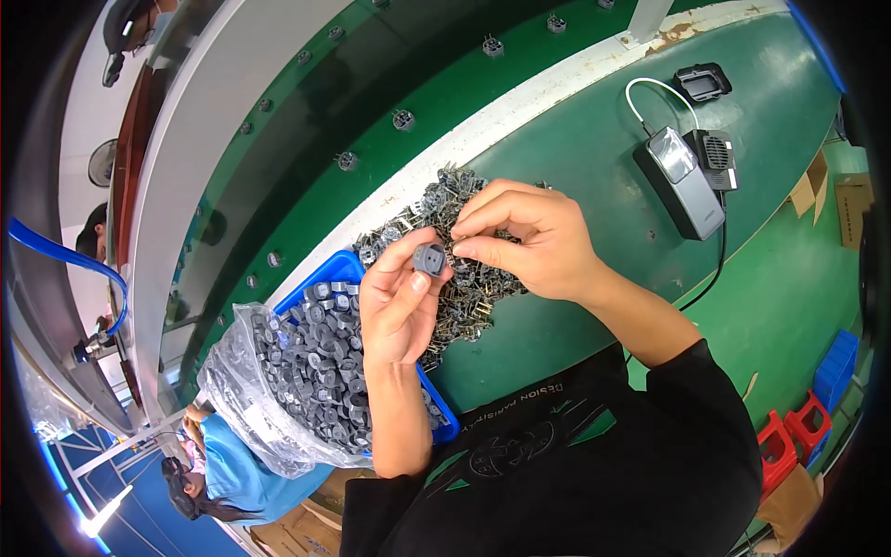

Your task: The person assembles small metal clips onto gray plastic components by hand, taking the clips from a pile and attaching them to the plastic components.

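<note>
Beside the blue tray (344, 266) of loose grey parts (320, 351), the left hand (399, 311) clamps a grey housing (429, 261) between thumb and fingers, its hollow side facing up. Just right of it, the right hand (536, 239) holds thumb and forefinger close together; whether they pinch anything, I cannot tell

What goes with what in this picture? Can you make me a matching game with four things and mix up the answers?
Things:
1. Red stools
2. Single grey piece
3. White cable
4. Blue tray, left of the middle

Where or how:
A. Curving up from a boxy device
B. Crowded with loose grey pieces
C. On the green floor, at the right
D. Held up in the left hand's fingers

Right pairs: 1-C, 2-D, 3-A, 4-B
</note>
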`<state>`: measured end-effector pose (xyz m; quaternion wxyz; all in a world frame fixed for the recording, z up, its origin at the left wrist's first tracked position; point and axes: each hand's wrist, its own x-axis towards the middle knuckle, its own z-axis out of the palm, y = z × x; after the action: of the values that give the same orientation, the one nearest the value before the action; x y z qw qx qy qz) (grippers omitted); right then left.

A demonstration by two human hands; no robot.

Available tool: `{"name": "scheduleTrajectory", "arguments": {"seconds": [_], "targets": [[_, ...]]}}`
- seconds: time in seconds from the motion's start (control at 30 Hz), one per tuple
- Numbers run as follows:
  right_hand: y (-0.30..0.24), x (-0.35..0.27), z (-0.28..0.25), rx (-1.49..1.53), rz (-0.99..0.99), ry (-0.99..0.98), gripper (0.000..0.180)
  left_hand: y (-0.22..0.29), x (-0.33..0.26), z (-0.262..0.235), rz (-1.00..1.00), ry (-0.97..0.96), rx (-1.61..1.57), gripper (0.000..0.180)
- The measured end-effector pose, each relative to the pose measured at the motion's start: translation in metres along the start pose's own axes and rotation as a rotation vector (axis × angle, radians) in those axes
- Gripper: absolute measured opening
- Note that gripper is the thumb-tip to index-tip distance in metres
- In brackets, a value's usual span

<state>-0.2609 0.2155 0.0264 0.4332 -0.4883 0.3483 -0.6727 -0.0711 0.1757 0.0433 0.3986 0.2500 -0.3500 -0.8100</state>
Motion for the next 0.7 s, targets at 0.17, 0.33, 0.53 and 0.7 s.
{"name": "scheduleTrajectory", "arguments": {"seconds": [0.17, 0.33, 0.53, 0.7], "targets": [[-0.002, 0.002, 0.0, -0.153, -0.075, 0.005, 0.018, -0.003, 0.001, 0.0, 0.035, -0.03, 0.118, 0.041], [-0.004, 0.002, 0.003, -0.242, -0.016, 0.022, 0.017, -0.005, 0.002, 0.002, 0.057, 0.024, 0.248, 0.042], [0.0, 0.002, 0.006, -0.354, -0.095, 0.039, 0.013, -0.007, 0.002, 0.003, 0.077, 0.066, 0.327, 0.042], [0.004, 0.0, 0.01, -0.441, -0.178, 0.066, 0.01, -0.007, 0.001, 0.004, 0.046, 0.1, 0.319, 0.042]]}}
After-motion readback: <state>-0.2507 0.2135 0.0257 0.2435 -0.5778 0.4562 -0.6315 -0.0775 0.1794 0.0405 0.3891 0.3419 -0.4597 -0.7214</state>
